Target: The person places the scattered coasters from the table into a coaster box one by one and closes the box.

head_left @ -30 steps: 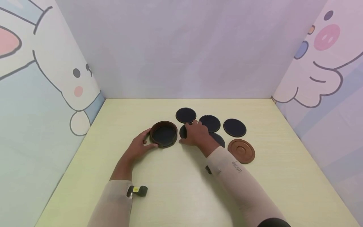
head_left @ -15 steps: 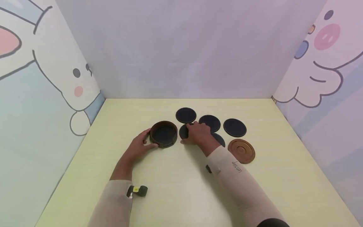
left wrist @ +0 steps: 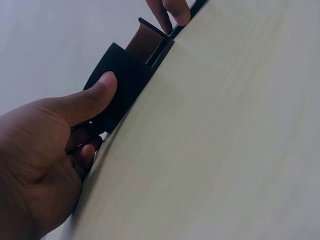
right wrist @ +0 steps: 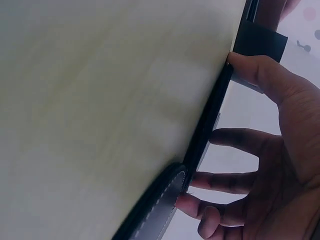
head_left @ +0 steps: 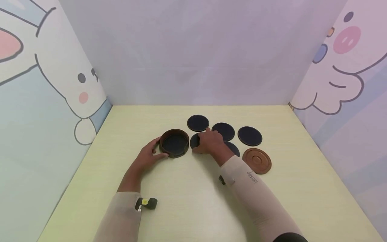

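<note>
A round, low coaster holder [head_left: 186,147] with a brown rim and dark floor stands left of centre in the head view. My left hand [head_left: 147,156] grips its left side, the thumb flat against the dark outer wall [left wrist: 120,85] in the left wrist view. Just right of the holder lies a round black coaster [head_left: 194,141], partly hidden by my right hand [head_left: 210,143]. That hand spans the coaster, thumb at its near edge and fingertips along the far edge. In the right wrist view the coaster [right wrist: 205,120] shows edge-on, low over the table.
Black coasters lie around my right hand: one behind [head_left: 198,123], one behind right [head_left: 223,131], one farther right [head_left: 250,136], and one partly under the wrist [head_left: 232,148]. A brown ringed disc [head_left: 257,161] lies right of my forearm. Walls border the table [head_left: 181,201].
My right hand shifts slightly right, then back left, and the coaster under it sits a touch nearer the holder. My left hand and the holder stay in place.
</note>
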